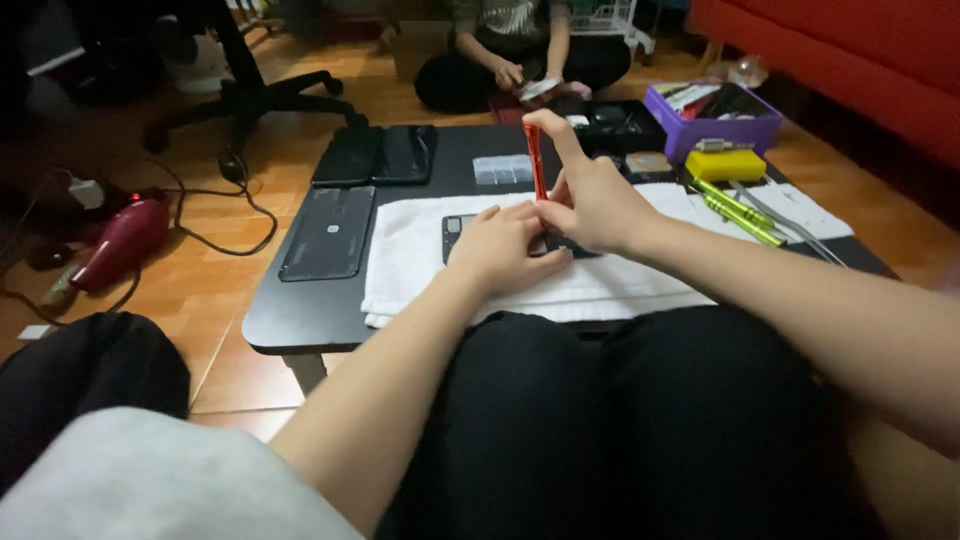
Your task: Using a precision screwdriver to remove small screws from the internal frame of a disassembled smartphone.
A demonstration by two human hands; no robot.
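Observation:
My right hand holds a thin red screwdriver upright, its tip down on a dark phone that lies on a white towel. The index finger rests on the top of the handle. My left hand lies flat on the phone and covers most of it, fingers close to the screwdriver's tip. Both forearms reach forward from my lap over the low black table.
Three dark phone panels lie on the table's left part. A small clear parts box, a purple bin, a yellow box and green tools sit at the back right. Another person sits on the floor beyond; a red hair dryer lies left.

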